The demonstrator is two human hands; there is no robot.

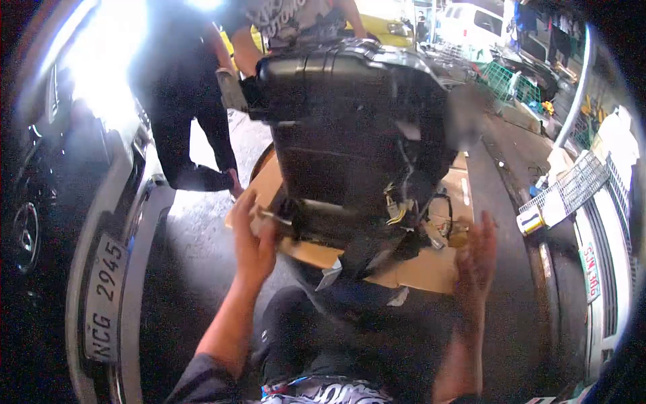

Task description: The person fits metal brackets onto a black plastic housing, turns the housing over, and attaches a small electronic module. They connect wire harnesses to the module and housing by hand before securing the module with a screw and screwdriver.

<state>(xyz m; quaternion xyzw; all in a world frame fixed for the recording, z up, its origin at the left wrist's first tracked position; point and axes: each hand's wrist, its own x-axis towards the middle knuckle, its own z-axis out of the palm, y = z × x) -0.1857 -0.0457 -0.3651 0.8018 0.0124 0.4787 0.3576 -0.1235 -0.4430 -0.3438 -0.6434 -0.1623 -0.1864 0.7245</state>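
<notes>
A large black unit (336,135), which looks like a car seat seen from its plastic back, stands tilted in front of me. Wires with connectors (397,210) hang out at its lower right. Under it lies a flattened cardboard sheet (431,273). My left hand (254,246) is at the unit's lower left, beside a short metal rod (274,217), with thumb and fingers apart. On the other side my right hand (476,256), slightly blurred, is raised near the cardboard's right edge with its fingers stretched out. Neither hand visibly grips anything.
A person in dark trousers (185,114) stands at the left, and another in a printed shirt (296,20) behind the unit. A dark car with a pale bumper (138,269) is close on my left. A white vehicle front (592,249) and a wire rack (575,185) are on the right.
</notes>
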